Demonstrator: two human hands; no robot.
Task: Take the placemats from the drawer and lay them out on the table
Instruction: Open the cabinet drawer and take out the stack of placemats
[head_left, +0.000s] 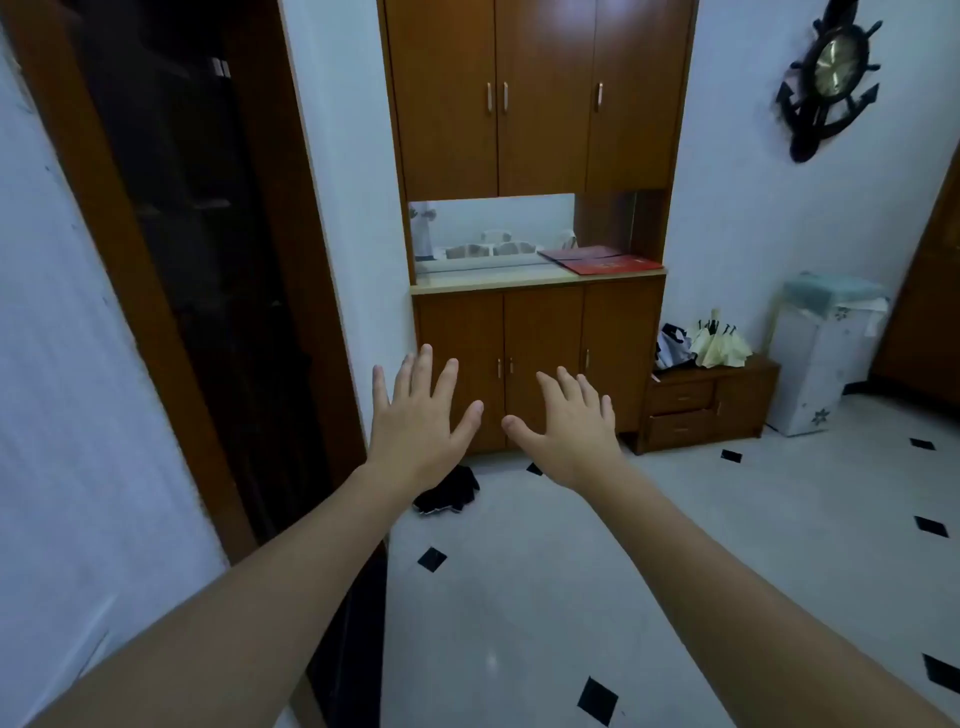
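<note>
Both my arms stretch forward over the floor. My left hand (418, 415) is held palm down with its fingers spread and straight, holding nothing. Beside it, my right hand (569, 423) is spread the same way and is also empty. Ahead stands a tall brown wooden cabinet (540, 332) with closed doors. To its right sits a low wooden chest with two drawers (683, 413); the lower drawer stands slightly out. No placemats and no table are in view.
A dark open doorway (208, 260) with a brown frame is on the left. Red folders (602, 260) lie on the cabinet's shelf. Folded umbrellas (701, 343) rest on the low chest, a white bin (821, 358) stands beyond it, and a dark cloth (449, 491) lies on the tiled floor.
</note>
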